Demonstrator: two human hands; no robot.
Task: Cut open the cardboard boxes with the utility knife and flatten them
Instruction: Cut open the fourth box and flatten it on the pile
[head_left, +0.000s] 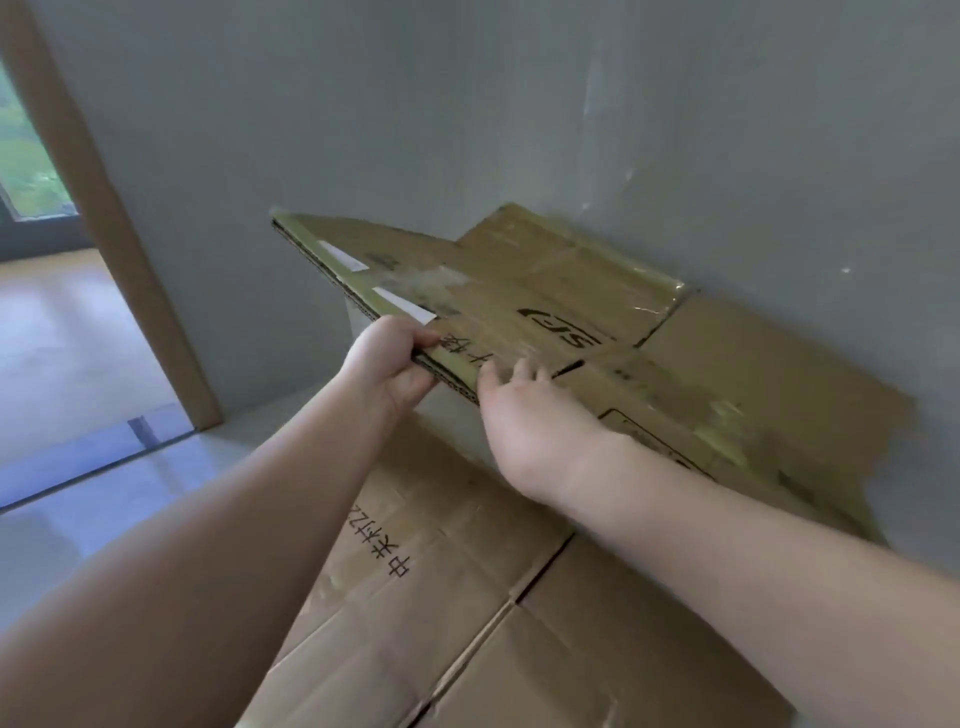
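Flattened box (519, 296), brown with torn tape and a printed logo, is held tilted above the floor (78, 499), its far end against a grey wall (467, 104). The left hand (392, 364) grips the near edge of the box, thumb on top and fingers curled underneath. The right hand (524, 410) rests on the top face just beside it, fingers fairly straight, its grip open and holding nothing. A second flat box (467, 623) with handwritten black characters lies on the floor beneath both arms. At far left, a wooden door frame (104, 208).
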